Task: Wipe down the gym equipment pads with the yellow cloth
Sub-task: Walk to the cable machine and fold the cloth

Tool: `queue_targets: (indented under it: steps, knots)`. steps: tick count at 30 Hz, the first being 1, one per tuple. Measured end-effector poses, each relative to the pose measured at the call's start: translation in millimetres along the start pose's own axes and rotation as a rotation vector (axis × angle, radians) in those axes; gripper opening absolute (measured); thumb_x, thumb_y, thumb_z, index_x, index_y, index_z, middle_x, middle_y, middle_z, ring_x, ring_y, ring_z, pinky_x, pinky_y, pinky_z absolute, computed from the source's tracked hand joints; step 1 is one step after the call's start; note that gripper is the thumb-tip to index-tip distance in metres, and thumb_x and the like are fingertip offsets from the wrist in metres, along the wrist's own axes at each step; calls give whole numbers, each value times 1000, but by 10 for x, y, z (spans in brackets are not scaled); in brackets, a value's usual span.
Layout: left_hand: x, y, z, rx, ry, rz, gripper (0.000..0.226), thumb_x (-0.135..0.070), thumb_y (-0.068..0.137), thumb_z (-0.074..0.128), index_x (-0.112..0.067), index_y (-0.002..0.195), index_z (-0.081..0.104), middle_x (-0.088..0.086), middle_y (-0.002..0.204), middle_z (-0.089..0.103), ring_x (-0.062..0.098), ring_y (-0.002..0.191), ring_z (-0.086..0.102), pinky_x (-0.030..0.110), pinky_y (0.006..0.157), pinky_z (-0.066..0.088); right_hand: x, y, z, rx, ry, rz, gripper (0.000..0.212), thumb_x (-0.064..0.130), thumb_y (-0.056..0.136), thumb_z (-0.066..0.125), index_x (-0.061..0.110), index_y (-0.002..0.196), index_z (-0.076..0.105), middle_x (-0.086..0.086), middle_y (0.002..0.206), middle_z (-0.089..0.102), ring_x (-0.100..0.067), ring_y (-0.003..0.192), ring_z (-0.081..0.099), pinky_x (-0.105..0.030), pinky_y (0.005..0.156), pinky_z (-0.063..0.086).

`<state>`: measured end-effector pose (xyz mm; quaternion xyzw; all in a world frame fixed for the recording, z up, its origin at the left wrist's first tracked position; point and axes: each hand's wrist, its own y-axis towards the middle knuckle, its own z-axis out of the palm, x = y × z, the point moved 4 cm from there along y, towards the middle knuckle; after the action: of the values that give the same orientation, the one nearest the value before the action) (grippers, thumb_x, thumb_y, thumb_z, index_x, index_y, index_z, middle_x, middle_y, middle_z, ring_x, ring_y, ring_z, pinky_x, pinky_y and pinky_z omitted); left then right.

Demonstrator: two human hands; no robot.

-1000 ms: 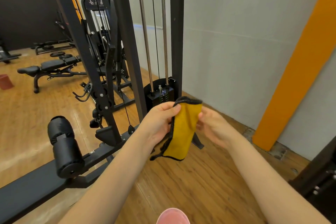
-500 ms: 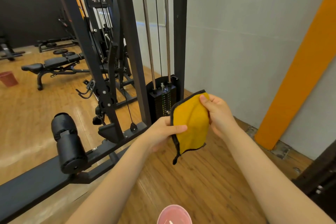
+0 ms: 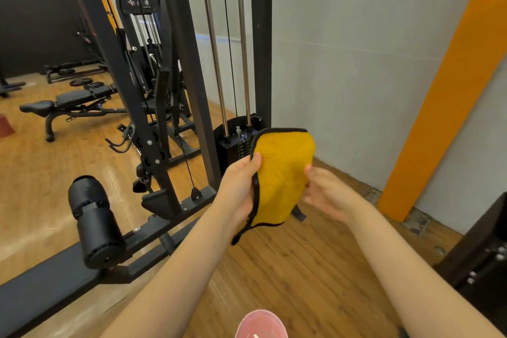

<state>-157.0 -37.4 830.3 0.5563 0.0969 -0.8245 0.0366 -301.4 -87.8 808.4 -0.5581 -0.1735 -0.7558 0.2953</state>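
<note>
A yellow cloth (image 3: 282, 175) with a black hem hangs folded in front of me, above the wooden floor. My left hand (image 3: 238, 186) pinches its left edge with the thumb on the front. My right hand (image 3: 326, 192) holds its right side, fingers curled behind the fabric. To the lower left, two black roller pads (image 3: 94, 217) sit on the low frame of a cable machine. A padded black bench (image 3: 74, 99) stands further back on the left.
The cable machine's uprights (image 3: 189, 68), guide rods and weight stack (image 3: 236, 145) rise just behind the cloth. A grey wall with an orange stripe (image 3: 450, 90) is on the right. Dark equipment (image 3: 482, 252) fills the lower right corner. A pink shoe tip (image 3: 260, 324) shows at the bottom.
My right hand has dropped from the cloth's top edge to its right side. My left thumb has moved up the left hem. The cloth now stands taller and flatter between the hands.
</note>
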Motion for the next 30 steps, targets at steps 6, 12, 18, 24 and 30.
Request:
queue_targets:
  steps: [6,12,18,24,30]
  knots:
    - [250,31,-135,127,12,-168,48,-30,84,56,-17,130,48,7,125,59,26,114,57,41,92,49,-85,3,-148,-217,7,-28,35,31,71,65,10,99,66,-9,93,72,-28,91,65,-41,79,53]
    - [599,81,-259,10,185,-193,25,-17,94,53,-10,116,60,2,105,68,18,96,64,31,78,53,-188,69,-269,-268,-150,19,17,18,93,51,10,99,65,-7,93,72,-22,89,67,-39,79,53]
    - [638,259,-378,-121,393,13,14,-18,93,55,-19,104,64,5,105,68,22,100,63,36,88,53,-460,172,-506,-591,-222,-32,12,12,87,61,15,76,64,-4,77,64,-14,71,58,-21,61,45]
    - [816,632,-619,-156,453,71,25,-18,94,54,-7,116,60,-4,127,47,6,108,51,31,96,45,-755,379,-558,-648,-247,-106,11,2,86,59,10,89,66,-3,102,62,-11,91,57,-10,68,45]
    - [1274,1127,-955,-94,359,6,38,-50,77,63,-13,87,57,5,89,54,16,83,51,34,76,41,-1144,693,-570,-856,-383,-217,12,5,91,55,9,92,66,3,84,63,14,66,56,-1,61,39]
